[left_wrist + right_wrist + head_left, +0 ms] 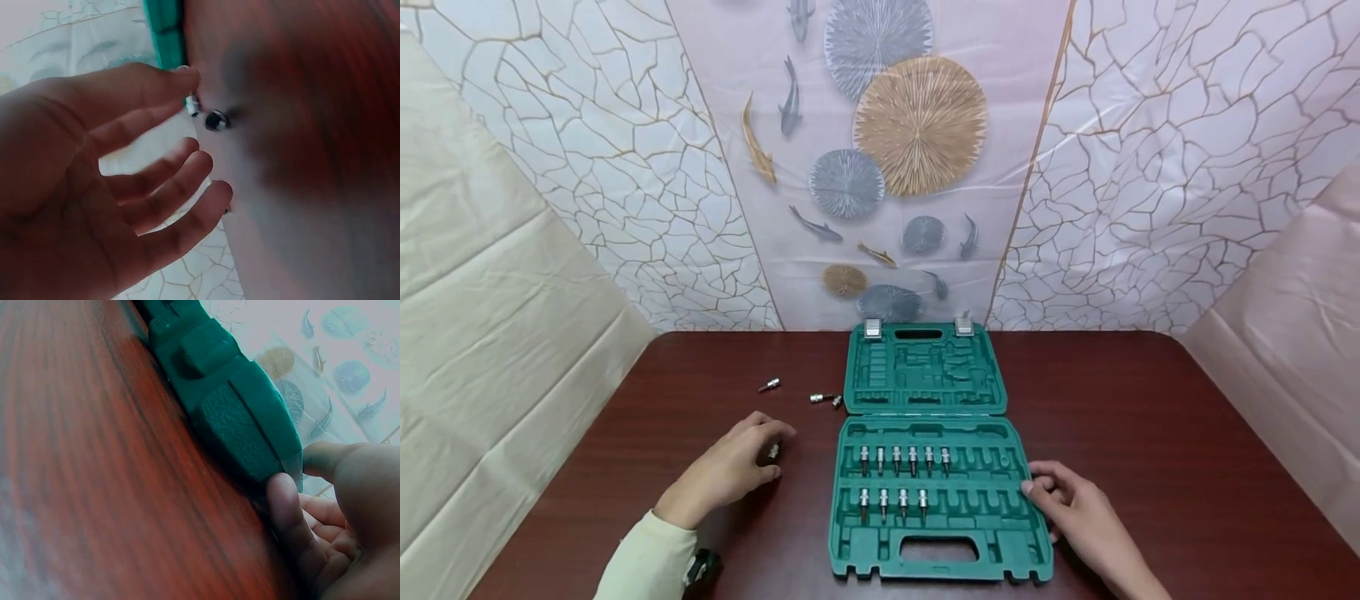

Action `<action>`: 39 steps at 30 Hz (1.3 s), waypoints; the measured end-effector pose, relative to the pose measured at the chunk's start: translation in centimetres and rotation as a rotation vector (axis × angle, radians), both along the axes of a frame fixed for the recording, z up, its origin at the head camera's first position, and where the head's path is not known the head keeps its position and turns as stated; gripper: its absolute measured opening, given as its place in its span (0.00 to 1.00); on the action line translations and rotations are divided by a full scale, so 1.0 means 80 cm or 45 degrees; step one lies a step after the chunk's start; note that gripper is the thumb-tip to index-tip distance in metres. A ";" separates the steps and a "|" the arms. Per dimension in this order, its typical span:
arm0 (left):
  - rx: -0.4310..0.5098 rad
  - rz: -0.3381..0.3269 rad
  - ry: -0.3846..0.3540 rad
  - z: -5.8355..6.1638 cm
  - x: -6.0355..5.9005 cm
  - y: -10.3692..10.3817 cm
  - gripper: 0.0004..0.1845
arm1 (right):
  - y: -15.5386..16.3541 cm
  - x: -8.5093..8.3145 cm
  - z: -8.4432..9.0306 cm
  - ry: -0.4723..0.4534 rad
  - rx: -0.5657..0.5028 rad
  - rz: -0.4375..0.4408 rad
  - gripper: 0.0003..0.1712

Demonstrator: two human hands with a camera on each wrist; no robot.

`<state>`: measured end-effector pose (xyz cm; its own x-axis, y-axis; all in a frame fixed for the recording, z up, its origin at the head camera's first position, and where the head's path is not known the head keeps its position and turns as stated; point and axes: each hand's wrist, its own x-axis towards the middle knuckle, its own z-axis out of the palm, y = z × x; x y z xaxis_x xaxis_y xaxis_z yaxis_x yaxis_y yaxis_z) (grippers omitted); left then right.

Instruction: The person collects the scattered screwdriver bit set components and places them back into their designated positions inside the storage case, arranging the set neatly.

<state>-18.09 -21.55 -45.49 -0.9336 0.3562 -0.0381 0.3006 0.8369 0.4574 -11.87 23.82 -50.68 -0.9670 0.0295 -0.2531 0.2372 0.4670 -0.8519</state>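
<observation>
Item: one green case (pixel 857 546), laid open, lower centre of the head view, its lid (pixel 925 375) folded back above it. Contents: ten silver bit sockets (pixel 897 458), six in the upper row, four in the lower, all seated toward the left. Item: three loose sockets (pixel 822 398) on the tabletop (pixel 1150 417), left of the lid. Item: one single socket (pixel 773 452), lower left of centre, within the curve of my left hand (pixel 733 467); those fingers are apart, clamped on nothing. The left wrist view adds its dark round end, near my fingertips, which the head view half conceals. Item: my right hand (pixel 1078 504), lower right, thumb and fingers clamped on the case's right edge. Only the right wrist view records the textured outer side wall there, against the wood grain.
</observation>
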 end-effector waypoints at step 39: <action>0.036 -0.057 -0.175 -0.011 0.016 -0.001 0.17 | -0.003 0.001 0.000 0.012 -0.008 -0.014 0.34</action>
